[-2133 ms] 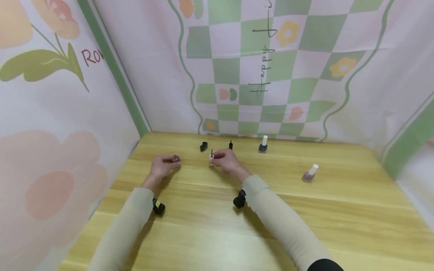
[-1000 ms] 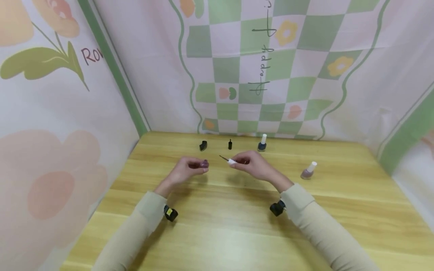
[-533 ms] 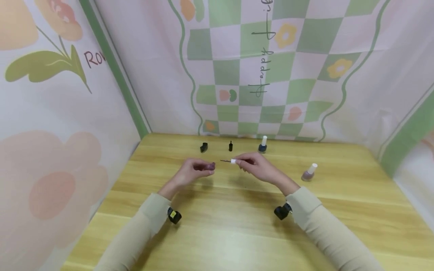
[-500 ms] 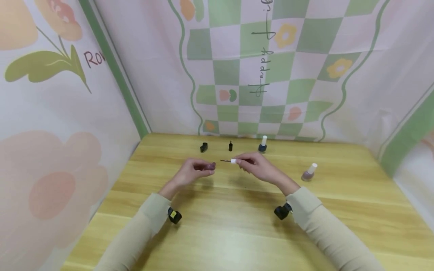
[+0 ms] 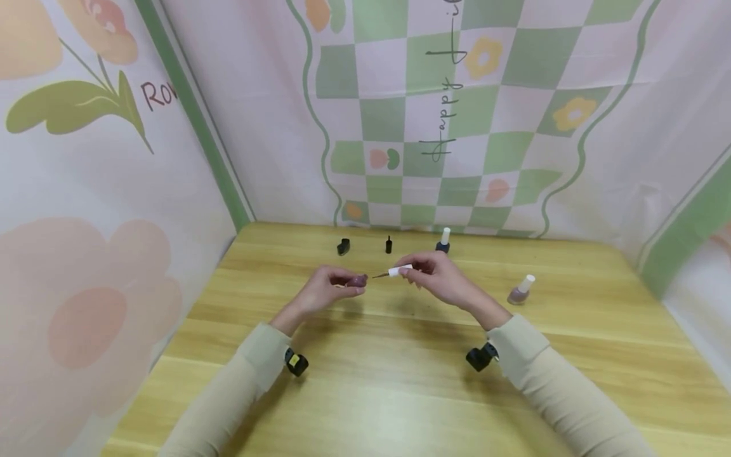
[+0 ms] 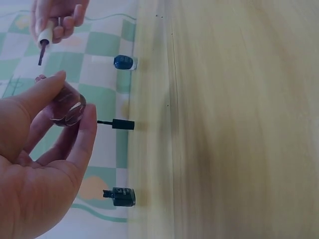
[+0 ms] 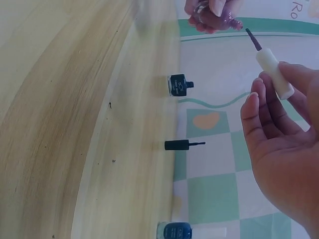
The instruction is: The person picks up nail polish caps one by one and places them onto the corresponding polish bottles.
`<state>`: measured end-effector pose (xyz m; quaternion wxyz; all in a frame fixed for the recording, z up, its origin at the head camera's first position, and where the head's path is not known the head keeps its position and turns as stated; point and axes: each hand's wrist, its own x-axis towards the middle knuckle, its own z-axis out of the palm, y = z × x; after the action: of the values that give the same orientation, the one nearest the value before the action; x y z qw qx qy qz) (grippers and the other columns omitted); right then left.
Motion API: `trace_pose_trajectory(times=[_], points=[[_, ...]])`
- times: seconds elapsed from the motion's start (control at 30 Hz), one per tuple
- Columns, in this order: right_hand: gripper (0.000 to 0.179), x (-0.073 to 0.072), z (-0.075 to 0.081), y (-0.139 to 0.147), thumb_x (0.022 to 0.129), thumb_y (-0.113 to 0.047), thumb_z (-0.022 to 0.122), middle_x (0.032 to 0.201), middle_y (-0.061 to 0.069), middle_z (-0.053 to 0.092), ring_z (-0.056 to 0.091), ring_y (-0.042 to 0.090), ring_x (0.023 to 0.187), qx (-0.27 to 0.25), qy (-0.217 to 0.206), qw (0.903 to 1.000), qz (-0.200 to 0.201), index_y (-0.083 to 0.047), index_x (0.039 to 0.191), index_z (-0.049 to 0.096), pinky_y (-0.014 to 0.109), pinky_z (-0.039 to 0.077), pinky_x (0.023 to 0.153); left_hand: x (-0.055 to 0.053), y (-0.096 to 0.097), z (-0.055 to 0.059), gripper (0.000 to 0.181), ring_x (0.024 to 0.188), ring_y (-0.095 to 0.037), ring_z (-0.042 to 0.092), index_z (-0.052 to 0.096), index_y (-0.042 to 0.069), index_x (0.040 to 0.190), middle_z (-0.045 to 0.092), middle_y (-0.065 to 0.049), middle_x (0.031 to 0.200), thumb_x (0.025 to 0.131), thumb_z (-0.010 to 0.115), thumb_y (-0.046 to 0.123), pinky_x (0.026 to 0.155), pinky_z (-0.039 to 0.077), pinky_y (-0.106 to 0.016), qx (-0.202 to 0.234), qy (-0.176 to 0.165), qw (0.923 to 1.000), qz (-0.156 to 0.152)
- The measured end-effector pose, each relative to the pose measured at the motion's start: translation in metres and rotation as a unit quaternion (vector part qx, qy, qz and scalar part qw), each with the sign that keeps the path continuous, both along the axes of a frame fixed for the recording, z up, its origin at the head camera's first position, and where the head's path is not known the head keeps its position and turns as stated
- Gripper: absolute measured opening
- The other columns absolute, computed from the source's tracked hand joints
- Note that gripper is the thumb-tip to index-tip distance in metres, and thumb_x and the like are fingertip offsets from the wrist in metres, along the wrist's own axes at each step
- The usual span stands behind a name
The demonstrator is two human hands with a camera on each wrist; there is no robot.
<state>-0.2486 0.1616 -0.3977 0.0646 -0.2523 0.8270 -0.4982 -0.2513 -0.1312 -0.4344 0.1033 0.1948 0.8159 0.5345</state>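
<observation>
Mauve nail-polish bottle: being pinched above the surface by the fingers of the left hand. White brush cap: being gripped by the fingers of the right hand; brush now being aimed closer to the bottle's neck, the gap being narrowed, not closed. Uncapped black bottle: its bare neck being revealed clearly by wrist views. Lilac bottle: being shown by head view alone.
</observation>
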Motion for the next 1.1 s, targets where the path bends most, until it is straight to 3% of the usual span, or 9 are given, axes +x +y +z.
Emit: trace_pose_trajectory(times=[0.17,0.33,0.57,1.1], points=[[0.019,0.002,0.002,-0.001,0.101,-0.023,0.067,0.09,0.009,0.067,0.06,0.022,0.073,-0.011,-0.007,0.9999,-0.008,-0.01,0.114,0.072,0.026,0.052,0.061,0.001,0.002,-0.002,0.026,0.087,-0.02,0.065,0.077,0.006,0.114,0.075,-0.006,0.101,0.091,0.08,0.017,0.077,0.058,-0.033,0.011,0.004,0.9996,-0.026],[0.017,0.004,0.001,-0.003,0.101,-0.017,0.067,0.092,0.011,0.067,0.059,0.019,0.074,-0.005,-0.012,0.9997,-0.022,-0.008,0.115,0.071,0.025,0.051,0.062,0.004,0.004,-0.001,0.03,0.088,-0.019,0.066,0.075,0.004,0.117,0.075,-0.006,0.103,0.091,0.08,0.02,0.082,0.058,-0.039,0.014,-0.002,0.9995,-0.029],[0.018,0.007,0.005,-0.006,0.101,-0.008,0.066,0.094,0.016,0.067,0.061,0.019,0.076,0.002,-0.018,0.9994,-0.029,0.001,0.116,0.069,0.025,0.054,0.066,0.004,0.006,0.0,0.026,0.086,-0.02,0.065,0.077,0.011,0.114,0.075,-0.002,0.101,0.091,0.08,0.02,0.083,0.058,-0.051,0.007,-0.01,0.9996,-0.026],[0.016,0.005,-0.005,-0.004,0.099,-0.02,0.07,0.1,0.013,0.068,0.065,0.03,0.084,-0.014,0.004,0.9998,-0.013,-0.01,0.112,0.073,0.036,0.059,0.072,0.003,0.008,-0.003,0.025,0.089,-0.021,0.068,0.077,0.01,0.115,0.076,0.0,0.102,0.091,0.08,0.017,0.084,0.058,-0.048,0.011,-0.015,0.9994,-0.031]])
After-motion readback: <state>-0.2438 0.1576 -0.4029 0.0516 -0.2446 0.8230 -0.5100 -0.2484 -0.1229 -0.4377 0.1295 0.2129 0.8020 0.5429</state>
